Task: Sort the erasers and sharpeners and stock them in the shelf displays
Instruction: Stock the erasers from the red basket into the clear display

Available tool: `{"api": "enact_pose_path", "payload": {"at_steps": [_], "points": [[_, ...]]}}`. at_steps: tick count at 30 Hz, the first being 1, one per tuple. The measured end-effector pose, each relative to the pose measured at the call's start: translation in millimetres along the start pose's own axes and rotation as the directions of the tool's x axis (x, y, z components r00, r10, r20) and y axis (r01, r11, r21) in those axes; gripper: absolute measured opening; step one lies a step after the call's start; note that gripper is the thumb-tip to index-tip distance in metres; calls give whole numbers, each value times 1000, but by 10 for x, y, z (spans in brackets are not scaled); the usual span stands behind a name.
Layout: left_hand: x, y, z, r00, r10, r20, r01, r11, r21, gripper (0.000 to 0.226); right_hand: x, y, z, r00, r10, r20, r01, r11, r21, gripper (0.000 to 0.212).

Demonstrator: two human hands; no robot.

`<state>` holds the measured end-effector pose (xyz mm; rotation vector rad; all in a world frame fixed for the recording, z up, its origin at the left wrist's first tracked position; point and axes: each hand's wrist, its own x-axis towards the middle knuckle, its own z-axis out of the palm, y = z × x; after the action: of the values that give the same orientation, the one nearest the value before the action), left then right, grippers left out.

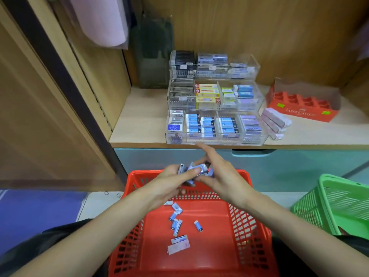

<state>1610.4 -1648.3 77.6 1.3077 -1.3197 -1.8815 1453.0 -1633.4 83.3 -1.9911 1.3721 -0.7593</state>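
Above the far rim of the red basket, the left grip is clenched round a handful of blue-sleeved erasers; the right grip pinches at the same handful, forefinger straight. The step in hand looks like sorting by type, with more loose erasers lying on the basket floor below. The next move likely calls for carrying a matched set up to the acrylic display on the shelf and seating it in a front-row compartment of like sleeves.
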Motion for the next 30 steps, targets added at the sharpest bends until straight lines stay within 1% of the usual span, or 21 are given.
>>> {"api": "enact_pose_path", "payload": {"at_steps": [2,5,7,11,13,14,16,19,21,24,26,28,30], "points": [[29,28,-24,1000,7,-23,-7,1000,13,9,41,-6,-4,1000,10,2,-10,999,31,72],[82,84,-42,998,24,-56,-22,999,24,14,75,-20,-31,1000,4,7,-5,996,89,75],[110,137,-47,996,32,-81,-30,999,22,12,86,-48,-99,1000,15,1,-15,993,120,75],[135,252,-61,991,36,-131,-39,999,-20,11,126,-69,-307,984,174,-40,-157,949,273,56],[139,307,-55,988,39,-150,-47,998,-50,10,138,-41,-371,966,249,-67,-216,923,318,45],[130,338,-49,987,47,-152,-56,997,-56,12,136,-30,-391,960,269,-73,-231,914,334,42],[125,384,-55,986,73,-148,-83,995,-60,16,125,-25,-431,952,293,-85,-244,899,362,38],[142,427,-95,983,90,-159,-104,991,-87,9,105,-40,-491,934,334,-126,-250,864,436,29],[161,454,-104,979,90,-180,-112,987,-111,10,100,-49,-514,911,384,-153,-270,832,484,22],[191,493,-75,977,99,-190,-125,983,-131,8,108,-57,-526,878,448,-169,-289,777,559,17],[207,506,-48,977,105,-188,-132,982,-137,8,124,-60,-546,858,477,-193,-289,756,587,18],[228,509,-30,977,118,-176,-141,982,-124,11,133,-59,-571,836,504,-215,-286,736,614,17],[249,510,-16,979,129,-160,-147,983,-108,20,129,-58,-594,823,530,-206,-271,684,678,15]]}}
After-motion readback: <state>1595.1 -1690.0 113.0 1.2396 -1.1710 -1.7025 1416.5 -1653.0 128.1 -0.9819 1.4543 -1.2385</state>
